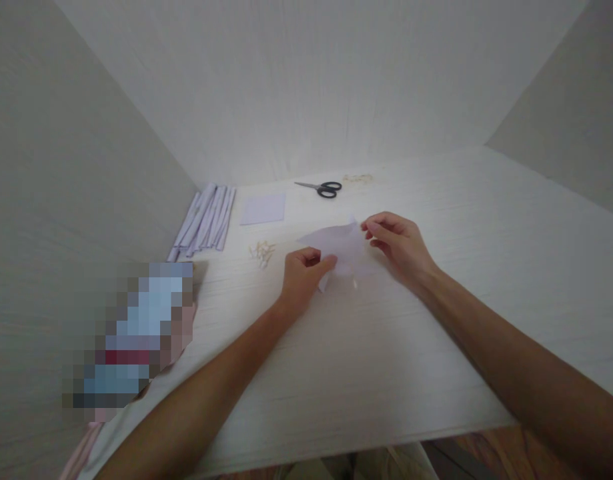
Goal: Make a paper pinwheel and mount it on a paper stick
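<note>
My left hand point(303, 277) pinches a thin, pale lilac sheet of paper point(343, 247) between thumb and fingers at its left side. The sheet is bent, with one corner raised and a narrow part hanging below my thumb. Beside its right edge is my right hand point(399, 243), its fingers curled and the thumb close to the index fingertip. Whether anything small is between those fingertips I cannot make out. Left of my left hand lies a small heap of thin tan pieces point(262, 252), too blurred to name.
Several rolled lilac paper tubes point(206, 220) lie at the back left. A flat square stack of lilac paper point(263, 209) is beside them. Black-handled scissors point(322, 189) and more tan pieces point(359, 179) lie near the back wall. A pixelated object point(141, 333) stands at the left wall.
</note>
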`<state>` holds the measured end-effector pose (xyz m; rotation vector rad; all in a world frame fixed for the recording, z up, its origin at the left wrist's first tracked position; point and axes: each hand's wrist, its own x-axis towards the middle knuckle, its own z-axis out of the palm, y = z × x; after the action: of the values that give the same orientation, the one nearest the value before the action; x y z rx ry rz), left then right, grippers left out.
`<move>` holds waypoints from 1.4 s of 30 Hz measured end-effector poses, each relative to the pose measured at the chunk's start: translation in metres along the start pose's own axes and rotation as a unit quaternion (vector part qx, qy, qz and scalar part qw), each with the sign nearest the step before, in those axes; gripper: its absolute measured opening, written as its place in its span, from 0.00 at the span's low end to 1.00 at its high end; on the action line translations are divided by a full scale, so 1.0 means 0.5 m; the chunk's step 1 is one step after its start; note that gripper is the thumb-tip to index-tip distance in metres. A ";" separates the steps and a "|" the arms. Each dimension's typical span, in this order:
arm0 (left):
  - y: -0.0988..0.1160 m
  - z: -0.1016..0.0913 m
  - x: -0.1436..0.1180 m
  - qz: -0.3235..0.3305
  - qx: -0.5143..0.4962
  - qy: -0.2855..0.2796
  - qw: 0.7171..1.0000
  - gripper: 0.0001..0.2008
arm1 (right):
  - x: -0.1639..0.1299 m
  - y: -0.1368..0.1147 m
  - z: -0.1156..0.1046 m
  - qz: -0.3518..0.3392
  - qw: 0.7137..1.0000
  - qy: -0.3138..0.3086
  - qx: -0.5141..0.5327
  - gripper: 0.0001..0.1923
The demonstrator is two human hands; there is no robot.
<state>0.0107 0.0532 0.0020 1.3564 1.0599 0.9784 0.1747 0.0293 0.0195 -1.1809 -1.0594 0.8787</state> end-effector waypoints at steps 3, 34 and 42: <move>0.004 -0.002 -0.005 -0.036 -0.028 -0.120 0.992 0.06 | 0.002 -0.013 -0.021 0.035 0.993 -0.108 0.043 0.07; 0.040 -0.002 -0.017 -0.054 0.150 -0.362 0.918 0.06 | -0.010 -0.075 -0.054 0.043 0.858 -0.475 -0.193 0.06; 0.048 0.003 -0.020 -0.045 0.179 -0.343 0.921 0.06 | -0.022 -0.086 -0.025 -0.039 0.851 -0.446 -0.276 0.04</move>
<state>0.0110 0.0432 0.0262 1.7503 0.7588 0.1856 0.1836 0.0074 0.0590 -1.1728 -2.2211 1.1302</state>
